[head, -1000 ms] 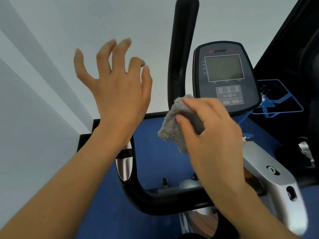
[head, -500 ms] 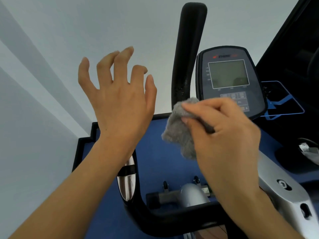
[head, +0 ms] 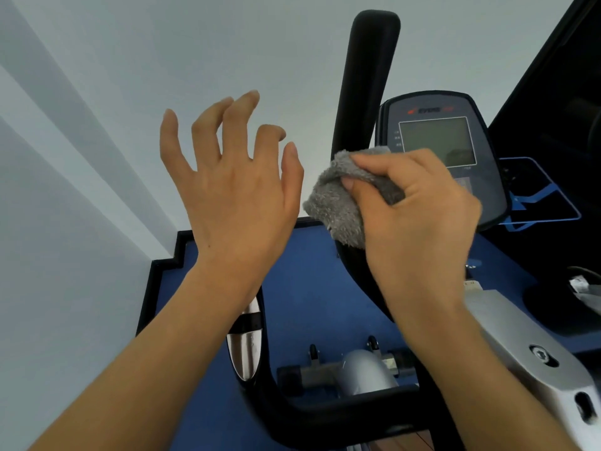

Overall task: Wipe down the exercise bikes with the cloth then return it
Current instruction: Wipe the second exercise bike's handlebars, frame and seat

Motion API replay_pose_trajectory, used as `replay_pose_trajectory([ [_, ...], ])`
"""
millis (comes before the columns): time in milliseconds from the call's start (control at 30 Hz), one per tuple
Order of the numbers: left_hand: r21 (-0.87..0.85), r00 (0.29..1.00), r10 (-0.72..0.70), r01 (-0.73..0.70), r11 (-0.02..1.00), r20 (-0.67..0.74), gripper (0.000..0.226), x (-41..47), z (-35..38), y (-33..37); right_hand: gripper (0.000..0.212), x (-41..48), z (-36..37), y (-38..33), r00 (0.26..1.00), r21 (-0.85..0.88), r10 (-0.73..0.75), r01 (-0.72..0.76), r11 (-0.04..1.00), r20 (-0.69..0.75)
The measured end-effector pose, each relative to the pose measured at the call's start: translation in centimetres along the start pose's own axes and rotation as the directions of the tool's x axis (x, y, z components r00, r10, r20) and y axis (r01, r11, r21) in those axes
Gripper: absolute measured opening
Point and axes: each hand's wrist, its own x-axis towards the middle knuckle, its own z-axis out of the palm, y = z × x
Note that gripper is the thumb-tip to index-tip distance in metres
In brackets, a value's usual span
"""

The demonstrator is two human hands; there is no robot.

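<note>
A grey cloth (head: 338, 203) is pinched in the right hand (head: 419, 222) against the bike's black handlebar (head: 364, 83); the left hand (head: 234, 190) is held spread, empty.

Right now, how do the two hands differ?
The left hand is open, fingers spread and curled in the air, holding nothing; the right hand is closed around the grey cloth. The left hangs clear of the bike; the right presses the cloth against the black handlebar post. Both are bare, backs toward the camera.
</note>
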Motion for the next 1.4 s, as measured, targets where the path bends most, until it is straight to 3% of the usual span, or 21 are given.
replay_pose_trajectory([
  [67, -0.013, 1.000, 0.006, -0.006, 1.000, -0.008, 0.035, -0.1, 0.0, 0.1, 0.015, -0.1, -0.9, -0.3, 0.998, 0.005, 0.014, -0.015, 1.000, 0.065],
  [300, -0.040, 0.999, -0.020, 0.018, 0.999, -0.028, 0.037, -0.1, 0.2, 0.1, 0.012, 3.4, 0.0, -2.2, 0.943, 0.018, -0.172, 0.185, 0.983, -0.284],
  [467, -0.050, 1.000, -0.028, 0.028, 0.998, -0.012, 0.036, -0.1, 0.2, 0.1, 0.009, 3.2, 0.5, -1.5, 0.961, -0.010, -0.187, 0.188, 0.982, -0.203],
  [800, -0.095, 0.999, -0.036, 0.036, 0.995, 0.006, 0.034, 0.1, 0.0, 0.1, 0.013, 3.8, 0.8, -2.0, 0.960, 0.052, -0.113, 0.131, 0.990, -0.255],
  [867, -0.099, 0.999, -0.037, 0.038, 0.994, 0.007, 0.033, 0.1, -0.1, 0.1, 0.013, 3.1, 0.9, -1.6, 0.971, 0.010, -0.132, 0.137, 0.991, -0.197],
  [1000, -0.146, 0.999, -0.044, 0.045, 0.988, 0.014, 0.031, 0.1, -0.4, 0.2, 0.013, 1.3, 0.0, -0.5, 0.994, -0.014, -0.090, 0.091, 0.996, 0.055],
  [1100, -0.198, 0.998, -0.045, 0.053, 0.979, 0.045, 0.029, -0.2, -1.2, 0.3, 0.013, 1.2, -1.4, -1.3, 0.978, -0.137, -0.059, 0.088, 0.987, 0.202],
  [1267, -0.348, 0.957, -0.183, 0.254, 0.902, 0.225, 0.034, -5.1, -4.7, 2.4, 0.015, -3.8, -5.2, -1.2, 0.970, -0.149, 0.036, 0.000, 0.989, 0.240],
  [1400, -0.297, 0.962, -0.076, 0.156, 0.942, 0.263, 0.037, -9.2, -6.1, 3.5, 0.021, -7.2, -5.7, 0.4, 0.970, -0.123, -0.006, 0.037, 0.992, 0.245],
])
